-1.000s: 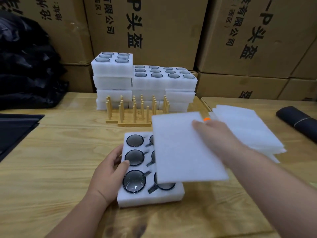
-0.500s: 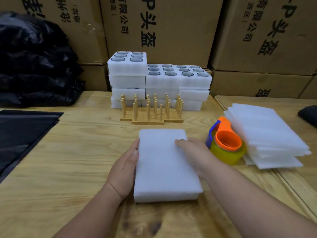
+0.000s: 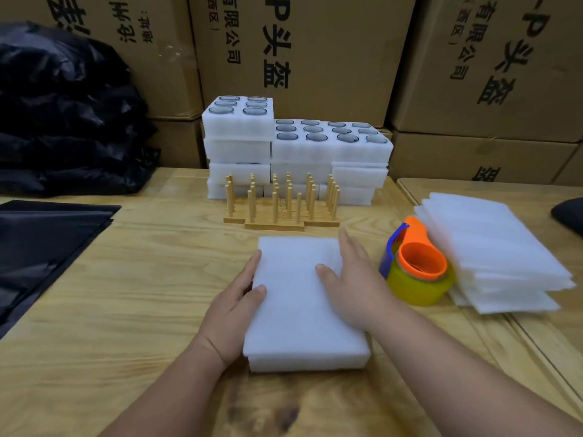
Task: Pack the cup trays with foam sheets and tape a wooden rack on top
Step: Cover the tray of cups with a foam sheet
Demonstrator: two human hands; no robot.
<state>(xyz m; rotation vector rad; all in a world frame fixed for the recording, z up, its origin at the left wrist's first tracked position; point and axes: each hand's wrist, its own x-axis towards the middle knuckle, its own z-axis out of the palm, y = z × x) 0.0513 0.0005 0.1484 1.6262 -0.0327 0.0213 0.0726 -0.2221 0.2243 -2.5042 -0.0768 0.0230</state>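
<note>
The foam sheet (image 3: 299,298) lies flat on top of the cup tray (image 3: 309,362) in front of me on the wooden table (image 3: 142,294), covering it so that only the tray's white near edge shows beneath. My left hand (image 3: 235,313) rests against the sheet's left side, fingers straight along the edge and the thumb lying on top, not curled round anything. My right hand (image 3: 353,285) lies flat on the sheet's right half, fingers stretched out and pressing down, gripping nothing.

Just beyond the sheet stand the wooden racks (image 3: 280,203), pegs upright, touching one another. Behind them is a stack of cup trays (image 3: 296,152), the top ones showing glass rims in their holes. To my right, close to my right hand, sits a tape dispenser (image 3: 416,269) with an orange core and yellowish tape. Just beside it is a pile of spare foam sheets (image 3: 498,250). On the left of the table lie flat black bags (image 3: 44,241), with a heap of black plastic (image 3: 63,115) behind. Cardboard boxes (image 3: 303,52) with printed characters fill the background.
</note>
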